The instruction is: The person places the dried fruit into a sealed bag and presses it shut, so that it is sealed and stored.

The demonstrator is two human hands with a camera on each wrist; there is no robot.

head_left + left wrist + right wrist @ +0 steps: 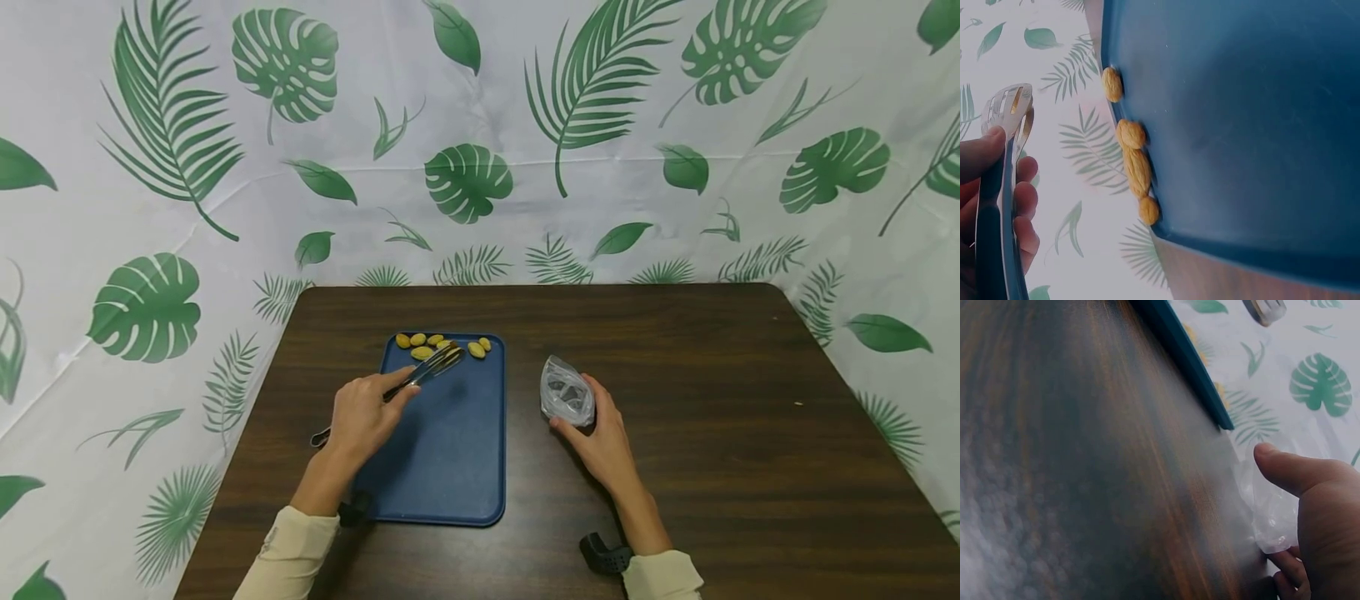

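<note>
My left hand (365,417) grips metal tongs (426,372) with slotted heads, held over the far part of a blue tray (442,467). Between the tong heads shows something yellow-brown (1017,99), mostly hidden by the metal. Several wrinkled yellow-brown nuts (1137,172) lie along the tray's far edge, some clustered at the left and two at the right (477,350). To the right of the tray, my right hand (606,442) holds a clear plastic bag (567,393) between thumb and fingers, its mouth spread upward. The right wrist view shows the thumb (1282,465) along the bag's side.
Both the tray and the bag are on a dark wooden table (712,400). A white cloth with green leaves (480,100) hangs behind the table. A small pale speck (798,403) lies on the table at the right. Each wrist wears a black band (603,554).
</note>
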